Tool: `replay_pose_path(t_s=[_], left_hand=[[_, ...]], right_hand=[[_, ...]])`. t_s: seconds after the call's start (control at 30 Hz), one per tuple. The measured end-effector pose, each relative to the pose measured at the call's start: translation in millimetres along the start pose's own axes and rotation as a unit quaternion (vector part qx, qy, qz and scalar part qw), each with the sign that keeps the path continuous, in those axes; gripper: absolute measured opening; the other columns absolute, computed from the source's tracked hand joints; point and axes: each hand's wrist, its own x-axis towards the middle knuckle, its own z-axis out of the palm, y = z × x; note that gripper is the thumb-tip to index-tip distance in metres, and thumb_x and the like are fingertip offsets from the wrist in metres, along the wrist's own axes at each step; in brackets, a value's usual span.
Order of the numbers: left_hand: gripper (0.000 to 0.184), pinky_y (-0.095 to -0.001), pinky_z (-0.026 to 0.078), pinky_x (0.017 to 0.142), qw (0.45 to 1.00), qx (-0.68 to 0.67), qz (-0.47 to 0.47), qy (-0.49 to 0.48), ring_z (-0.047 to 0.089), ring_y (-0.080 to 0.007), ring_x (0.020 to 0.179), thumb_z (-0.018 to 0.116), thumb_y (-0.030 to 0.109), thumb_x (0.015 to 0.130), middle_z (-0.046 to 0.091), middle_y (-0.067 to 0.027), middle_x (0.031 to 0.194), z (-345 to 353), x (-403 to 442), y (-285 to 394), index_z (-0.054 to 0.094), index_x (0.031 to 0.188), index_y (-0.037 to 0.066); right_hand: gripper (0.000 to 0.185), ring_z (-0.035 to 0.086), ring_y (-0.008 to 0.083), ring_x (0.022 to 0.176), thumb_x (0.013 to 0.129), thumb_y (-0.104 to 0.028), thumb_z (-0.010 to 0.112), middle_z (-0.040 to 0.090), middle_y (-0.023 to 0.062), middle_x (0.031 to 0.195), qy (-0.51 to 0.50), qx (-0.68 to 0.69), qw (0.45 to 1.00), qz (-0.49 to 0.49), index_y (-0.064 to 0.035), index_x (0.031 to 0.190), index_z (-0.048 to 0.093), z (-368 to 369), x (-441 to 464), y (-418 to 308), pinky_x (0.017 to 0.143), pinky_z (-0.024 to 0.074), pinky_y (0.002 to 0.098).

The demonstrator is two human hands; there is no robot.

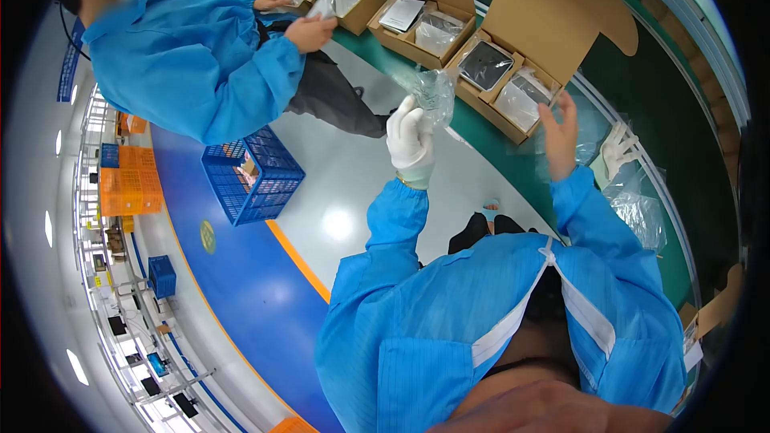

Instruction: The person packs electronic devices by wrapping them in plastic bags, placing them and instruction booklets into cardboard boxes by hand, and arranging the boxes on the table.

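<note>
My left hand (411, 140), in a white glove, is closed around a crumpled clear plastic bag (435, 96). It is raised at the left of an opened cardboard box (505, 130). Inside that box lie a dark flat device (485, 66) in clear wrap and a white plastic-wrapped packet (521, 104), in separate compartments. Beside the box's right corner is my bare right hand (561, 135), fingers apart and holding nothing. Whether its fingertips touch the cardboard I cannot tell.
More open boxes (393, 46) line the green conveyor (489, 156). A co-worker (192, 56) in blue stands at the left, holding a small white item. Clear bags (638, 208) and a white glove (619, 151) lie right. A blue crate (253, 172) is on the floor.
</note>
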Motion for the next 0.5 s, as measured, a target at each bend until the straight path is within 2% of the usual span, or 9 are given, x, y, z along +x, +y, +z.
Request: replay_pose_path(t_s=[0.07,0.17,0.2,0.23,0.27,0.33,0.4,0.47,0.5], left_hand=[[0.031,-0.0322,0.048,0.085,1.0,0.011,0.006,-0.012,0.057,-0.029,0.102,0.057,-0.01,0.07,0.058,-0.0172,0.112,5.9,6.7,12.1,0.057,0.097,0.003],[0.037,-0.0323,0.049,0.084,0.998,-0.02,0.036,-0.04,0.055,-0.028,0.105,0.058,-0.01,0.068,0.055,-0.0154,0.115,9.8,33.3,41.1,0.055,0.103,0.004],[0.044,-0.0327,0.049,0.083,0.996,-0.051,0.043,-0.062,0.054,-0.0273,0.107,0.059,-0.009,0.068,0.052,-0.0144,0.119,7.4,37.8,48.4,0.054,0.109,0.004],[0.055,-0.0333,0.049,0.085,0.956,-0.252,-0.141,-0.044,0.05,-0.0263,0.113,0.062,-0.003,0.071,0.04,-0.0119,0.131,10.2,31.2,36.0,0.047,0.123,0.006],[0.057,-0.0324,0.05,0.084,0.809,-0.504,-0.302,-0.02,0.05,-0.0232,0.11,0.06,0.003,0.08,0.029,-0.011,0.137,7.6,30.1,16.6,0.038,0.132,0.007],[0.04,-0.0287,0.051,0.079,0.685,-0.559,-0.465,-0.046,0.054,-0.0196,0.095,0.053,0.007,0.088,0.042,-0.0127,0.122,-6.5,62.5,71.4,0.043,0.127,0.003],[0.028,-0.0309,0.051,0.08,0.727,-0.478,-0.465,-0.166,0.056,-0.0209,0.088,0.05,0.005,0.089,0.052,-0.014,0.109,26.1,43.1,51.6,0.048,0.117,0.0],[0.019,-0.0337,0.051,0.081,0.782,-0.464,-0.375,-0.18,0.059,-0.0228,0.089,0.052,0.005,0.088,0.057,-0.0134,0.101,28.8,44.2,82.5,0.051,0.107,0.0],[0.019,-0.0347,0.051,0.08,0.721,-0.534,-0.393,-0.2,0.059,-0.0224,0.09,0.053,0.003,0.087,0.057,-0.0131,0.103,32.7,39.2,98.3,0.052,0.106,0.001]], right_hand=[[0.062,0.057,0.0176,0.09,0.079,-0.021,0.069,0.058,0.0119,0.102,-0.167,0.063,0.984,-0.021,0.0023,0.128,0.039,23.5,-24.4,-75.7,0.078,0.0466,0.0292],[0.038,0.06,0.0165,0.073,0.077,-0.018,0.067,0.064,0.0085,0.082,-0.352,0.064,0.921,0.153,0.0018,0.108,0.058,68.3,-8.8,-112.1,0.063,0.0474,0.0284],[0.038,0.06,0.0165,0.073,0.077,-0.018,0.067,0.064,0.0085,0.082,-0.341,0.069,0.926,0.149,0.0018,0.108,0.058,71.7,-3.2,-109.6,0.063,0.0474,0.0284],[0.031,0.06,0.0164,0.07,0.075,-0.017,0.066,0.065,0.0087,0.08,-0.308,0.086,0.944,0.08,0.0014,0.1,0.061,76.0,1.7,-101.8,0.061,0.0474,0.0289],[0.025,0.06,0.0162,0.068,0.074,-0.016,0.065,0.066,0.0089,0.077,-0.265,0.098,0.959,0.009,0.001,0.092,0.065,75.7,9.8,-95.7,0.06,0.0474,0.0294],[0.014,0.055,0.0128,0.062,0.076,-0.012,0.063,0.061,0.0056,0.067,-0.292,-0.033,0.955,-0.046,0.0009,0.08,0.062,70.9,9.1,-94.0,0.054,0.0437,0.028],[0.016,0.056,0.0136,0.062,0.077,-0.014,0.063,0.062,0.0053,0.07,-0.226,0.086,0.967,-0.084,0.0019,0.082,0.062,71.8,-1.6,-73.4,0.054,0.0444,0.0295],[0.021,0.059,0.0163,0.067,0.075,-0.02,0.066,0.065,0.01,0.072,-0.175,0.07,0.982,-0.03,-0.0005,0.082,0.065,29.2,-12.0,-91.6,0.059,0.0462,0.0318],[0.021,0.059,0.0163,0.067,0.075,-0.02,0.066,0.065,0.01,0.072,-0.125,0.063,0.99,-0.02,-0.0005,0.082,0.065,6.3,-18.2,-82.6,0.059,0.0462,0.0318]])
